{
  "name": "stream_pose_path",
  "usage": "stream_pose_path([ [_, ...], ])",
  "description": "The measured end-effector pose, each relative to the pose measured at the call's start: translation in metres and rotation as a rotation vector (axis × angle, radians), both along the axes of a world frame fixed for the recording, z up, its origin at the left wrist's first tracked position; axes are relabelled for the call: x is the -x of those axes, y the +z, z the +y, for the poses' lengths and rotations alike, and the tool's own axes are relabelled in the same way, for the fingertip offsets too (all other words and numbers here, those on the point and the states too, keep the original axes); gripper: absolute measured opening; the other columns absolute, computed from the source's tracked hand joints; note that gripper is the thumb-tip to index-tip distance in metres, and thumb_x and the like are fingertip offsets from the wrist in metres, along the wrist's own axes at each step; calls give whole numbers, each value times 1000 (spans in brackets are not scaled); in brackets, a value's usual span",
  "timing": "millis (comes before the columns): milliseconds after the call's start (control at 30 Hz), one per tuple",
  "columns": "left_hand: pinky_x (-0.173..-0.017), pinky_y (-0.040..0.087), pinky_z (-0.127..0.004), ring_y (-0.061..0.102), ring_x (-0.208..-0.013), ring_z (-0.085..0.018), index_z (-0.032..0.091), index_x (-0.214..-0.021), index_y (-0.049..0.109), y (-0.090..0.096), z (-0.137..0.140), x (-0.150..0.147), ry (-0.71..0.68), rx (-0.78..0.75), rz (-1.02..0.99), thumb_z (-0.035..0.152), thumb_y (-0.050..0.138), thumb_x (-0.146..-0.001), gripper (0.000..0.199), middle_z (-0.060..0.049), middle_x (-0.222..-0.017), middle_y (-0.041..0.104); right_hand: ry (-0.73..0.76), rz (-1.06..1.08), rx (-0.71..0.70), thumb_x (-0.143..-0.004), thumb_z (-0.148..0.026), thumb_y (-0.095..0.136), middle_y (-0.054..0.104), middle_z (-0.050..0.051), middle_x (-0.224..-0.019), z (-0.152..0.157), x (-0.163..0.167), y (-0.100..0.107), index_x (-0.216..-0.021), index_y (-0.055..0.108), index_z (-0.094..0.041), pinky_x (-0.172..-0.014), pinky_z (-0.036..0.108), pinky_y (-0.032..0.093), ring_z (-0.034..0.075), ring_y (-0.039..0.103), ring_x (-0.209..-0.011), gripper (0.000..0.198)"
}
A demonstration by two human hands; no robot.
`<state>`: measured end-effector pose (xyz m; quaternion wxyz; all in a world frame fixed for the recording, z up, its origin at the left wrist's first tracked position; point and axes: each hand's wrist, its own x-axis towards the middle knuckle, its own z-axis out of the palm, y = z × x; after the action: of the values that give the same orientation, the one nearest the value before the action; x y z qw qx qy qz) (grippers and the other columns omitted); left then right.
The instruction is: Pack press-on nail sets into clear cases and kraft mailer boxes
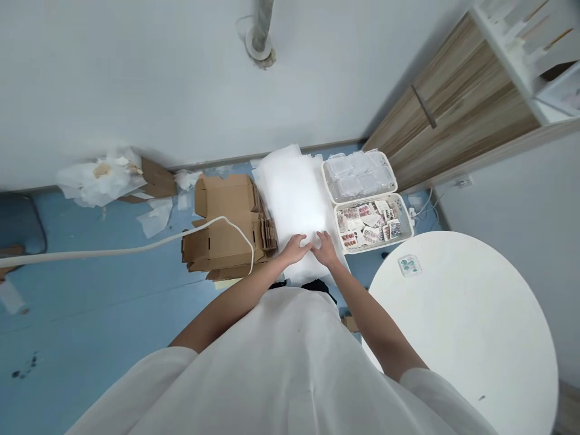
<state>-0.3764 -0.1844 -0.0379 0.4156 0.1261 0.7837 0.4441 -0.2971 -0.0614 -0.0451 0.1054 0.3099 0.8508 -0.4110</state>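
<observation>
My left hand [295,249] and my right hand [323,249] are close together over a stack of white sheets [296,193], thin and foam-like. Their thumbs almost meet, and the fingers reach forward, apart from the thumbs. No object shows in either hand; whether the fingertips press on the top sheet is too small to tell. Left of the stack lies a pile of flattened brown cardboard boxes [229,220]. To its right stands a white basket [375,246] with many small printed cards, and behind that another white basket [334,194] filled with clear plastic cases.
A round white table [462,326] stands at the right, bearing a small clear case [409,266]. A white cable [136,248] crosses above the cardboard. Crumpled white wrapping [102,181] lies by the wall, and a wooden cabinet [457,103] is at the back right.
</observation>
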Motion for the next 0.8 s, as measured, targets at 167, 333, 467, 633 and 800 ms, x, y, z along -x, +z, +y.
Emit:
stream_pose_path([
  [167, -100, 31, -34, 40, -124, -24, 16, -120, 49, -6, 3, 7, 18, 67, -76, 42, 50, -78, 49, -14, -134, 43, -40, 24, -13, -76, -29, 52, 41, 15, -131, 1, 11, -11, -125, 45, -15, -101, 46, 30, 28, 34, -126, 51],
  [333, -102, 29, -35, 38, -125, -24, 14, -119, 49, -8, 9, 8, 14, 107, -67, 41, 48, -78, 49, -14, -132, 44, 103, -15, -9, -72, -24, 55, 47, 11, -124, -9, 14, -11, -117, 53, -24, -94, 46, 35, 29, 42, -116, 45],
  [467, -102, 29, -36, 39, -124, -25, 13, -115, 52, -8, 16, 9, -6, 98, -2, 39, 50, -77, 46, -15, -127, 48, 96, -21, -131, -71, -19, 54, 25, 14, -143, -15, 11, -13, -129, 41, -20, -99, 51, 25, 35, 23, -130, 60],
  [633, -94, 38, -34, 50, -110, -23, 17, -96, 58, -12, 21, 11, 54, 77, -9, 37, 53, -76, 28, -9, -105, 61, 295, -35, -126, -72, -19, 53, 23, 14, -146, -19, 9, -10, -135, 31, -17, -102, 52, 15, 32, 12, -136, 67],
  [800, -82, 45, -31, 58, -88, -18, 17, -85, 59, -23, 23, 15, 210, 59, -46, 34, 48, -79, 21, -6, -90, 64, 450, 20, -84, -73, -17, 51, 28, 13, -144, -19, 14, -3, -133, 35, -18, -102, 53, 12, 29, 15, -135, 62],
])
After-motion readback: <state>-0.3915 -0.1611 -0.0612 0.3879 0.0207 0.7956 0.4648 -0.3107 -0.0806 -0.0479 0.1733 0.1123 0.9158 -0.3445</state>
